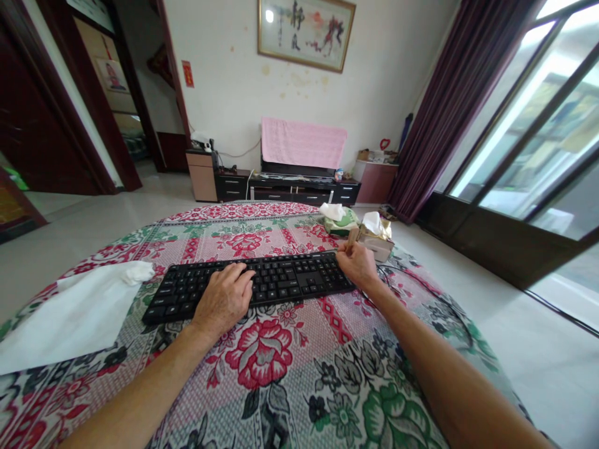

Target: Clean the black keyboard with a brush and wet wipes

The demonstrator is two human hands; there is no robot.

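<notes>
A black keyboard (271,282) lies across the flowered tablecloth (299,362). My left hand (227,293) rests palm down on its left half, with the fingers stretched out over the keys. At the keyboard's right end, my right hand (358,265) is closed in a grip. A flat tan piece, like a wooden handle (352,237), sticks up out of that fist. Its lower part is hidden by the fingers, so its kind does not show.
On the left lies a white cloth (88,305) with a crumpled white tissue (138,272). Behind my right hand stand a green tissue pack (341,222) and a tissue box (378,244). A black cable (435,289) runs along the table's right side.
</notes>
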